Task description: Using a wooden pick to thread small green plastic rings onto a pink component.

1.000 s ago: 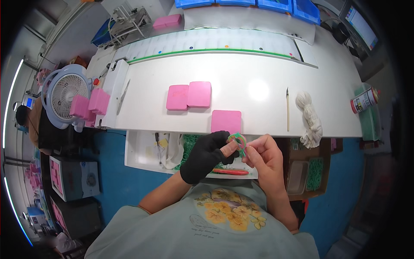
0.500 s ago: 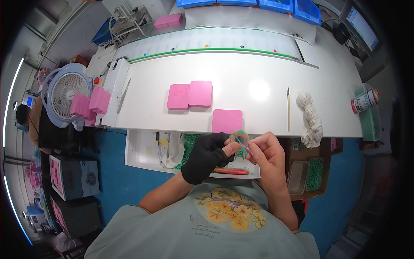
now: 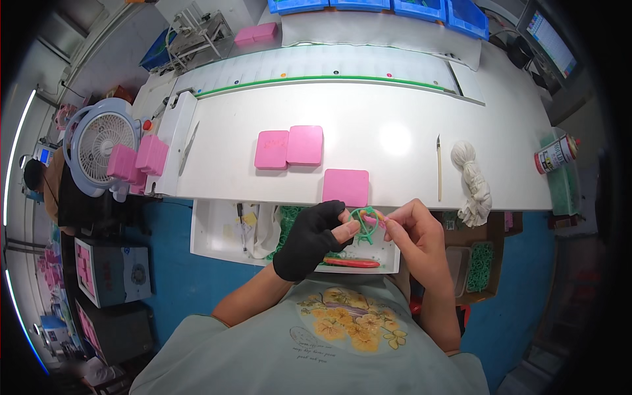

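Observation:
My left hand (image 3: 307, 238), in a black glove with bare fingertips, pinches a small green ring-like piece (image 3: 361, 230) over the open drawer. Close beside it, my bare right hand (image 3: 417, 232) holds a thin pink-and-yellow strip (image 3: 374, 219) between thumb and fingers. The strip lies against the green piece; whether it passes through it I cannot tell. Just beyond my hands, a pink square block (image 3: 346, 187) rests at the table's near edge. Two more pink blocks (image 3: 306, 145) lie side by side farther off.
The white drawer (image 3: 210, 227) contains green pieces, a pen and a red-handled tool (image 3: 352, 262). At right are a thin brush (image 3: 439, 168), a white yarn bundle (image 3: 472, 181), a spray can (image 3: 557, 155) and a box of green pieces (image 3: 480, 266). A fan (image 3: 102, 141) stands left.
My right hand has shifted slightly right. The pink-and-yellow strip, looped round before, now stretches toward my right fingers. Coloured dots on the lit strip at the back have slid left.

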A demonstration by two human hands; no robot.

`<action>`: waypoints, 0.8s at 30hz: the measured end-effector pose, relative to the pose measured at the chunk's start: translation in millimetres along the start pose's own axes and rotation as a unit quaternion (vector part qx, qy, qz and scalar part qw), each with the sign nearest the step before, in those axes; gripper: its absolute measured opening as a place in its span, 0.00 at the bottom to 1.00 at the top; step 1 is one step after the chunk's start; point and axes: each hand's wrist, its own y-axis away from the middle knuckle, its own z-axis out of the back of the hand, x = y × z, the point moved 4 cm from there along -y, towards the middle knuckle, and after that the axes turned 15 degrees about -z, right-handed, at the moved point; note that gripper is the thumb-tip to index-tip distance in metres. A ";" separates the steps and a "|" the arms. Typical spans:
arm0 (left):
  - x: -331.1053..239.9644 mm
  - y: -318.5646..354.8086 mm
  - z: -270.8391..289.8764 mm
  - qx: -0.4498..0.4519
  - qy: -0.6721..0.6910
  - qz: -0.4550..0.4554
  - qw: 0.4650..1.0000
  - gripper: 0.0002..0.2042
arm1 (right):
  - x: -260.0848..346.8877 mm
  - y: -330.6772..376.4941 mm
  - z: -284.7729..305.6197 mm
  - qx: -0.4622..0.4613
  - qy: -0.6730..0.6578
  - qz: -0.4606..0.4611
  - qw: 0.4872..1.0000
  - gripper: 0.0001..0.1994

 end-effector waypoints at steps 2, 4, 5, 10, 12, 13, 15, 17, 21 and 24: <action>0.6 0.1 0.8 -0.003 -0.001 -0.004 1.000 0.05 | 9.0 0.6 4.0 -0.069 0.124 0.058 0.988 0.04; 1.3 0.1 1.6 -0.006 -0.002 -0.008 1.000 0.05 | 16.1 -1.2 5.3 -0.136 0.245 0.115 0.953 0.04; 1.3 0.0 2.6 -0.017 -0.002 -0.015 1.000 0.04 | 21.1 -1.7 6.2 -0.192 0.282 0.171 0.924 0.04; 10.1 -3.5 4.7 -0.024 -0.017 -0.058 0.998 0.03 | 7.1 -35.6 17.1 -0.324 0.331 0.322 0.826 0.04; 12.9 -6.2 6.4 -0.056 -0.018 -0.057 0.997 0.03 | -1.0 -46.6 23.2 -0.318 0.355 0.315 0.821 0.06; 15.5 -5.8 8.7 -0.058 -0.019 -0.059 0.996 0.03 | -0.3 -48.3 20.6 -0.328 0.390 0.321 0.798 0.06; 20.0 -5.0 13.3 -0.072 -0.036 -0.067 0.995 0.03 | 3.1 -46.1 15.6 -0.336 0.423 0.328 0.775 0.08; 24.9 -3.9 16.0 -0.079 -0.038 -0.080 0.993 0.03 | 17.4 -27.0 7.8 -0.311 0.316 0.310 0.841 0.08; 24.3 -2.0 12.0 -0.075 -0.064 -0.111 0.989 0.03 | 7.3 -6.6 -16.2 -0.086 0.149 0.116 0.978 0.06; 21.5 -2.9 6.9 -0.053 -0.075 -0.117 0.989 0.04 | -4.4 -4.1 -24.8 -0.052 0.148 0.097 0.983 0.05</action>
